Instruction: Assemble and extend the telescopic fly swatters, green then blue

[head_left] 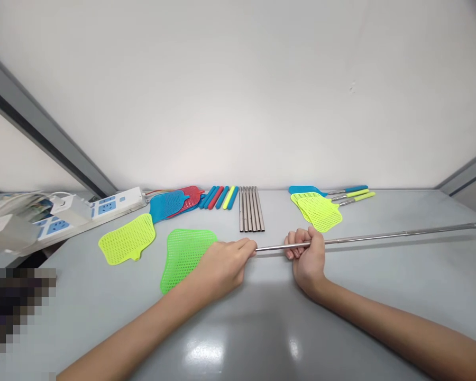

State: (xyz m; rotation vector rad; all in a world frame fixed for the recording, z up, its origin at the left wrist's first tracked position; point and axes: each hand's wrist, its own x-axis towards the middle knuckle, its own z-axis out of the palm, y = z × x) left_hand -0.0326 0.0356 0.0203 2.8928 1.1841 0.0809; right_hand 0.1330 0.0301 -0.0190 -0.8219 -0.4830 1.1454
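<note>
My left hand [227,265] is closed where a green fly swatter head [184,254] meets a long metal telescopic rod [365,239]. The joint itself is hidden by my fingers. My right hand [308,260] wraps round the same rod farther along, palm up. The rod is drawn out long and runs past the right edge of the view. Beyond my right hand lie finished-looking fly swatters with yellow-green heads [321,211] and a blue head [304,190]. A row of metal tubes [252,211] lies behind, between my hands.
Coloured handles [221,198] lie left of the tubes. Blue [167,203] and red [192,196] swatter heads are piled beside them, with a loose yellow-green head [129,239] nearer. Power strips [107,203] with plugs line the table's left edge. A wall [238,95] closes off the back.
</note>
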